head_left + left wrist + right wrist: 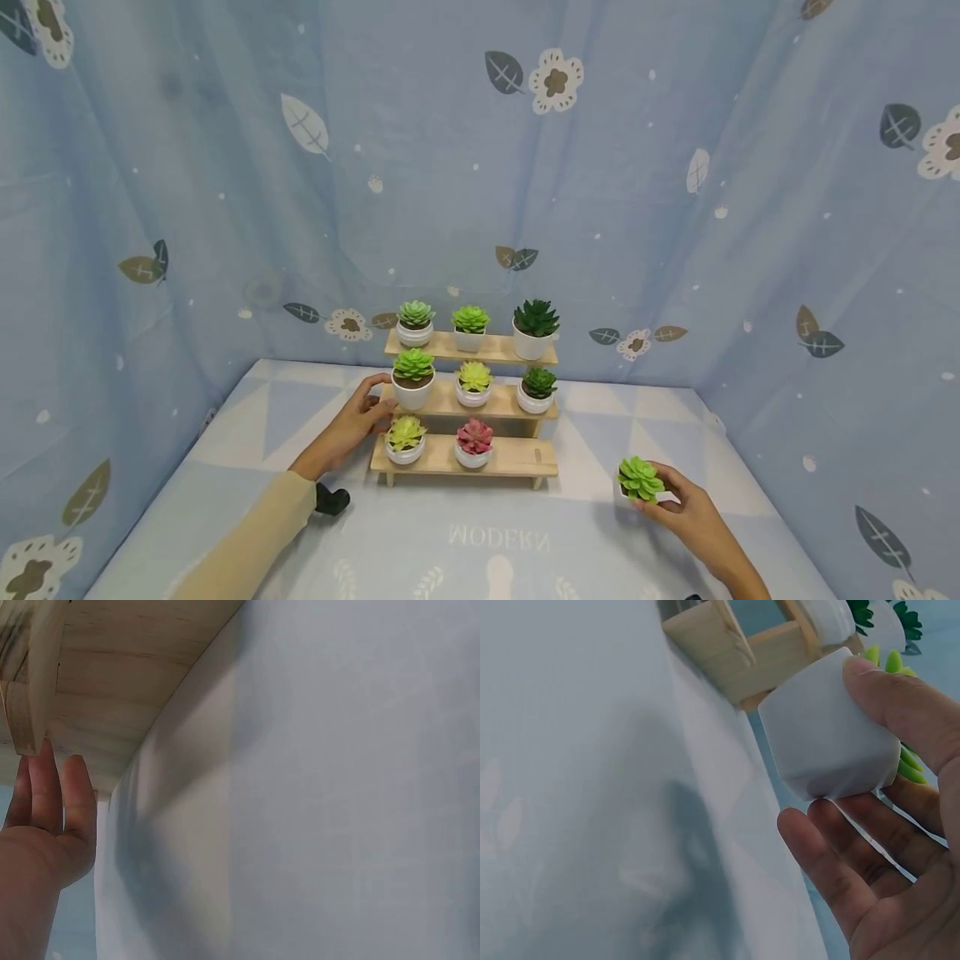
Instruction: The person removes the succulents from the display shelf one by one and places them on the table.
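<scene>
A three-tier wooden stand [442,467] holds several small artificial succulents in white pots. At its left end is my left hand [367,414], fingertips right at the wood beside the middle tier's left potted succulent [413,393]. In the left wrist view, fingers [46,791] of that hand extend fairly straight below the wooden boards [127,667]; the thumb is hidden there. To the right of the stand, my right hand [686,504] grips a bright green potted succulent [640,479]. Its angular white pot [825,727] is pinched between thumb and fingers, above the tabletop.
The top tier carries three succulents, including a dark green one [535,329]. A red succulent [474,442] and a yellow-green one [406,440] stand on the bottom tier, whose right end is bare wood. A patterned cloth [480,517] covers the table; blue curtains [450,167] surround it.
</scene>
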`<state>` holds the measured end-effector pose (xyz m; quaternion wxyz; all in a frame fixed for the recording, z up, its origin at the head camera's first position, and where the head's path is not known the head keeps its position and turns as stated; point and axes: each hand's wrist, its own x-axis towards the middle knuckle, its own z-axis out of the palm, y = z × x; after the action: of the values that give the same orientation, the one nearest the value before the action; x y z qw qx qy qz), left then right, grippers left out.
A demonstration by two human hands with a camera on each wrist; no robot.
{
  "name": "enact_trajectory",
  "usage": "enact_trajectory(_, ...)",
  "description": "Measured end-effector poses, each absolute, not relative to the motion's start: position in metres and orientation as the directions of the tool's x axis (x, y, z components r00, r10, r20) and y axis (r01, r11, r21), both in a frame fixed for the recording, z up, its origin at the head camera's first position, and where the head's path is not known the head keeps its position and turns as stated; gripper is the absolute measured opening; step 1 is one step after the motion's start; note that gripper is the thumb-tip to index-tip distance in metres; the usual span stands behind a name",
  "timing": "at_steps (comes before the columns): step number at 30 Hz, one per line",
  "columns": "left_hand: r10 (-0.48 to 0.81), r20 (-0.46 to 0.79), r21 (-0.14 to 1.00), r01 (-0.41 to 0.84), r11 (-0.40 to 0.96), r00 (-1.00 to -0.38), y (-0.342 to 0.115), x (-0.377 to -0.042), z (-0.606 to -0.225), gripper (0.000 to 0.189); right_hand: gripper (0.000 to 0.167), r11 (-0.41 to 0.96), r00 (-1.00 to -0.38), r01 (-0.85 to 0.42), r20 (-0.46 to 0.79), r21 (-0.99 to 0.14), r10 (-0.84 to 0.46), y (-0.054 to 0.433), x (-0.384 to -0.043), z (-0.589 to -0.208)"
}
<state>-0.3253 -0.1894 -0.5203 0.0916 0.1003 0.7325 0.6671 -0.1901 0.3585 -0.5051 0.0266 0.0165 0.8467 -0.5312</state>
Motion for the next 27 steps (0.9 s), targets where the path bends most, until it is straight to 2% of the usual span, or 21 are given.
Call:
enact_trajectory(10, 0.272, 0.001, 0.996, 0.024, 0.081, -0.962, -0.190, -0.325, -0.520, 0.058, 0.077, 0.455, -0.996, 0.089, -0.089, -0.886, 0.023, 0.368, -0.189, -0.512)
enact_trajectory(16, 0.278, 0.000, 0.996, 0.025, 0.086, -0.961, -0.190, -0.327, -0.522, 0.058, 0.080, 0.514, -0.989, 0.145, -0.127, -0.846, 0.071, 0.375, -0.185, -0.515)
enact_trajectory(27, 0.276, -0.004, 0.995, 0.024, 0.096, -0.961, -0.190, -0.324, -0.520, 0.057, 0.080, 0.582, -0.990, 0.140, -0.126, -0.801, 0.064, 0.396, -0.181, -0.521)
